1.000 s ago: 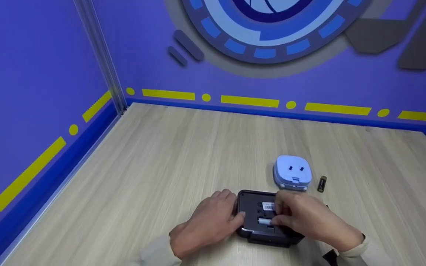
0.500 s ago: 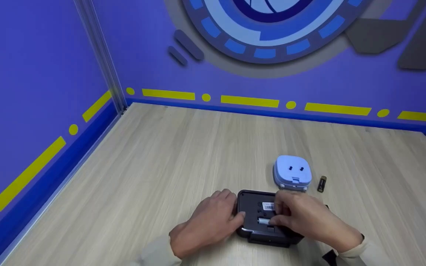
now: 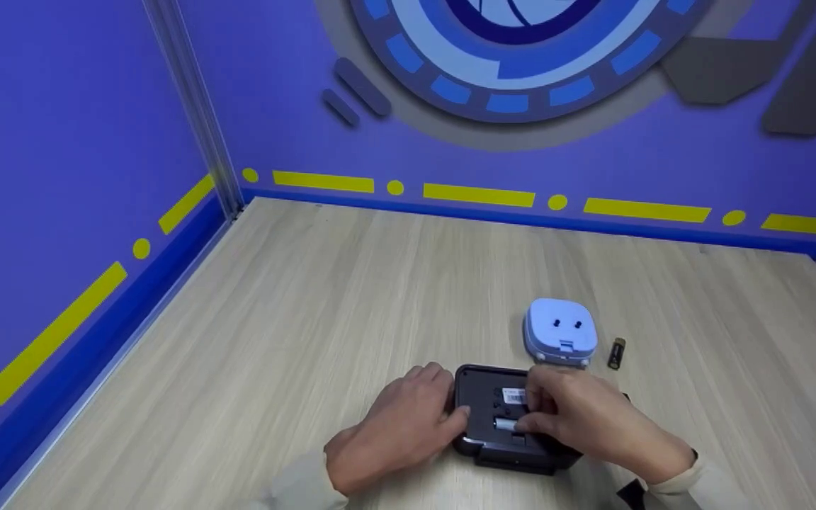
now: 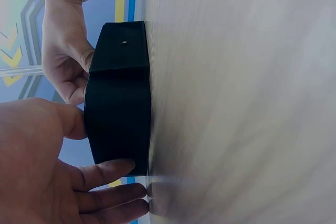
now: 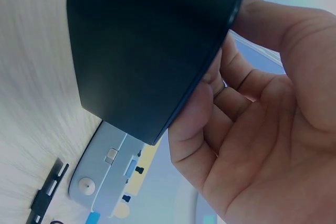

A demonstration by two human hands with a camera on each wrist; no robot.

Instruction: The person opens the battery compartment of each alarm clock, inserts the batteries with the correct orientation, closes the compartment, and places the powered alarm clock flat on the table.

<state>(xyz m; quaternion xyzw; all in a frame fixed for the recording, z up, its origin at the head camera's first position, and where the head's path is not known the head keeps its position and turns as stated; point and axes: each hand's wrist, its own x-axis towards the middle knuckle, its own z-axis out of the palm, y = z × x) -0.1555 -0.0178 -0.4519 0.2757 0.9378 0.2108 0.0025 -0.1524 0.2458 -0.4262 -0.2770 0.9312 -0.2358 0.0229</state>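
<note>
A black box-shaped device [image 3: 480,411] lies on the table, its back with a barcode label [image 3: 514,396] facing up. A silver battery [image 3: 505,424] sits in the recess of that back. My right hand [image 3: 585,411] has its thumb and curled fingers on the battery's right end; the exact contact is partly hidden by the hand. My left hand [image 3: 404,418] holds the device's left side. In the left wrist view its thumb lies at the upper edge and the index finger [image 4: 107,174] lies along the side of the black device [image 4: 118,114].
Behind the device stands a light blue rounded box [image 3: 560,329] with two black knobs on top. To its right lies a black battery [image 3: 617,353] with a gold end. A thin black slotted strip [image 5: 47,192] lies on the table in the right wrist view. Blue-purple walls border the table.
The right thumb has shifted very slightly left along the silver battery. The left hand, the device and the other things stay where they were.
</note>
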